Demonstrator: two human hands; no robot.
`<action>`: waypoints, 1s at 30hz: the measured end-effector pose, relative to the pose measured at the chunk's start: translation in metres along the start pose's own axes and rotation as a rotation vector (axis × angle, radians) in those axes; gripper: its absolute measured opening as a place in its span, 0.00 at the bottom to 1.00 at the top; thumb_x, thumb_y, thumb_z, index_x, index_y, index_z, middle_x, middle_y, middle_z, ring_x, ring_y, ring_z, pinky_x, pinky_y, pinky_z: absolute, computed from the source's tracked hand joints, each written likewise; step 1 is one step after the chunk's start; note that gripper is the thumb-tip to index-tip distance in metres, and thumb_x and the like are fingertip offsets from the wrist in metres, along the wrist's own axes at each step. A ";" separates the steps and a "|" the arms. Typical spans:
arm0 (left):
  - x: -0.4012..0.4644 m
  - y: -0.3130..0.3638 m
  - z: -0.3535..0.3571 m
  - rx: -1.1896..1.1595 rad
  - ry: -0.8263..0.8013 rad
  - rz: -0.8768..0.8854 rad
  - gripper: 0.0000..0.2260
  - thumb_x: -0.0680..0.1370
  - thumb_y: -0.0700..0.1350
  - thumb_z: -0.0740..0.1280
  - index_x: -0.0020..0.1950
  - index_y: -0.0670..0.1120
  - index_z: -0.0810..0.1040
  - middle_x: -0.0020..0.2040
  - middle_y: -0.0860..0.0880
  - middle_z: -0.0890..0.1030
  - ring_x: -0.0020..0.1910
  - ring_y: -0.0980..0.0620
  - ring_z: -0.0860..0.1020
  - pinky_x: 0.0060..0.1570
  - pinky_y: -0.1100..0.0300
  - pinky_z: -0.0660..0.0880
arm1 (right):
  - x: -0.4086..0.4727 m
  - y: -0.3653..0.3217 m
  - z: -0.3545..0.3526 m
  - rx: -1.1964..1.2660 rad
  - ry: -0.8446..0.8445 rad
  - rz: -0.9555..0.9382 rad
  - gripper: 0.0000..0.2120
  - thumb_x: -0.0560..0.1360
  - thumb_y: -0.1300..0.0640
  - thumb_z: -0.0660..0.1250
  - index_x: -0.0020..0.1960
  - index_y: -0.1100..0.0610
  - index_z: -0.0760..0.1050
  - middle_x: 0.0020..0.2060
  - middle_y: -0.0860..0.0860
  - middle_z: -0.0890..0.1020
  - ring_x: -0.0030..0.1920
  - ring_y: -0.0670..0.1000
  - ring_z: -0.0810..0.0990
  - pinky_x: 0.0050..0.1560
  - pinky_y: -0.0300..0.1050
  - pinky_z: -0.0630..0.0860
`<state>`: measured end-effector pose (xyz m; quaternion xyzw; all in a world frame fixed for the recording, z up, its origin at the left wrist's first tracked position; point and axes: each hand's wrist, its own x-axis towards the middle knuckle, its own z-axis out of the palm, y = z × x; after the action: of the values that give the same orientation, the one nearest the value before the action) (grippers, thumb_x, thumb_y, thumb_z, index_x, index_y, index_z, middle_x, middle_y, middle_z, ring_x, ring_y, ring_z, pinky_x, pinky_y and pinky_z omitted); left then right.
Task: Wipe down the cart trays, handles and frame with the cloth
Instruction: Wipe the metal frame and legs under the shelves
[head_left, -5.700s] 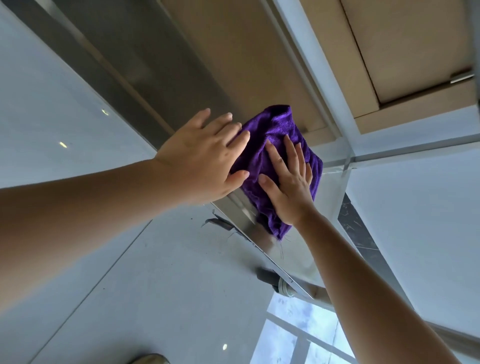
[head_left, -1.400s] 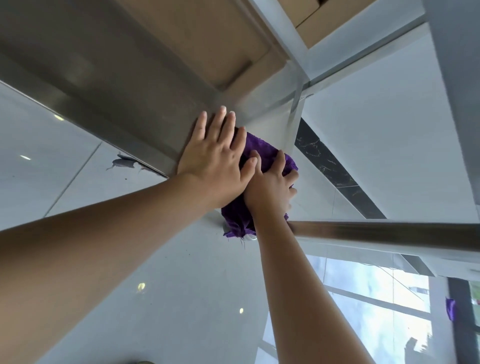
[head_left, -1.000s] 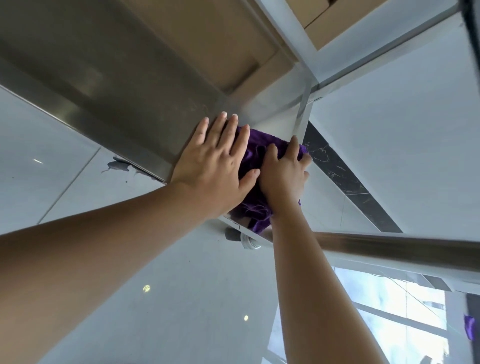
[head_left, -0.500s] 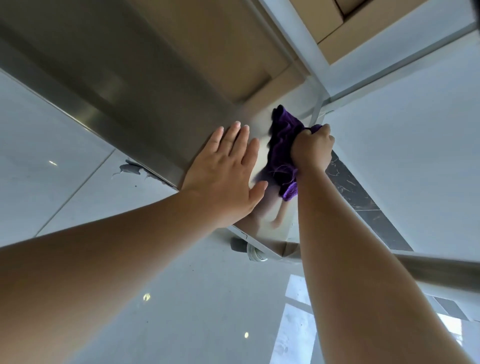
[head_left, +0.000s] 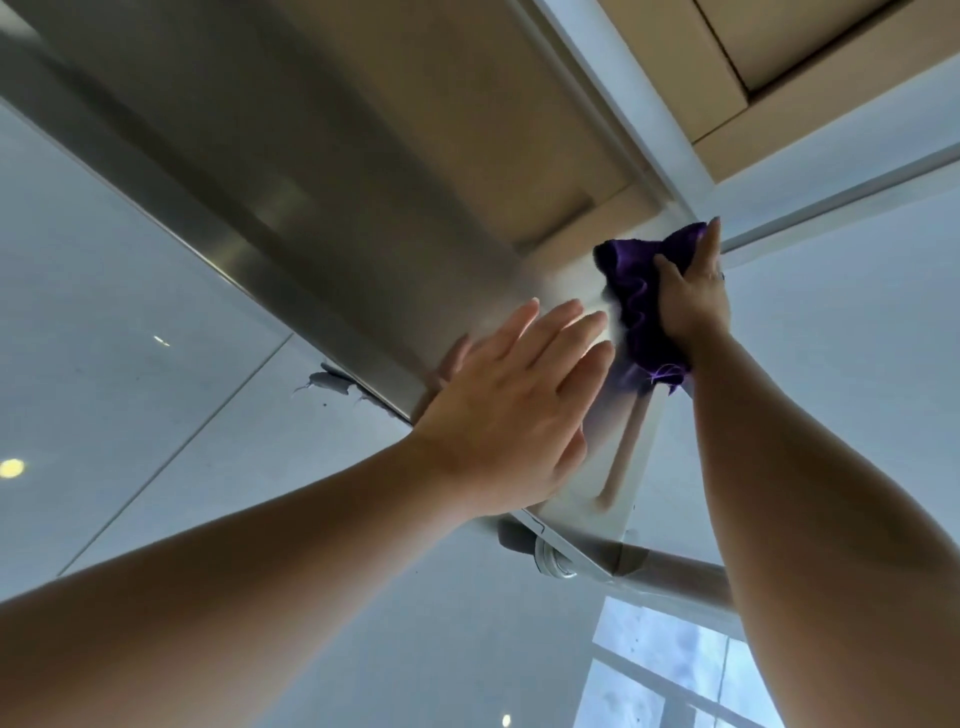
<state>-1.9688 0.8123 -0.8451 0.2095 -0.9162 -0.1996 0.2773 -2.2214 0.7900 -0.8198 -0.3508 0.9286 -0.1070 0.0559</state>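
now your right hand (head_left: 688, 299) grips bunched purple cloth (head_left: 641, 306), swept up to tray (head_left: 441, 244) far corner; left hand (head_left: 514, 410) stays flat, fingers straight, bracing tray. near patch wiped; corner, frame next.

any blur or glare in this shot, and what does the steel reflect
Head view: the left hand is motion-smeared at its fingertips; glare whitens the steel tray beside them; the tray mirrors the right forearm below the purple cloth; wide-angle bends straight edges; the right hand stays sharper.
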 end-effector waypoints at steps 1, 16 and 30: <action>0.000 0.000 -0.002 -0.002 0.003 0.006 0.23 0.72 0.45 0.56 0.64 0.36 0.73 0.65 0.39 0.73 0.66 0.40 0.69 0.68 0.47 0.59 | -0.002 -0.001 0.001 -0.018 -0.011 -0.034 0.32 0.79 0.49 0.56 0.77 0.49 0.43 0.75 0.53 0.59 0.73 0.57 0.60 0.70 0.51 0.59; 0.005 -0.003 -0.008 -0.218 0.032 -0.223 0.24 0.76 0.49 0.53 0.67 0.39 0.70 0.65 0.42 0.73 0.66 0.43 0.69 0.67 0.47 0.63 | -0.068 -0.047 0.015 -0.109 -0.101 -0.279 0.28 0.81 0.51 0.55 0.77 0.57 0.48 0.76 0.52 0.55 0.76 0.52 0.51 0.74 0.48 0.51; -0.014 -0.064 -0.057 0.101 0.039 -0.197 0.25 0.68 0.48 0.54 0.59 0.37 0.77 0.59 0.39 0.78 0.64 0.38 0.72 0.64 0.40 0.63 | -0.109 -0.071 0.023 -0.012 -0.004 -0.033 0.37 0.69 0.31 0.61 0.74 0.41 0.57 0.76 0.50 0.53 0.76 0.52 0.46 0.73 0.59 0.42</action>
<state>-1.9074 0.7514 -0.8382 0.3161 -0.8944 -0.1753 0.2635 -2.0904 0.8066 -0.8217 -0.3666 0.9232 -0.1019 0.0540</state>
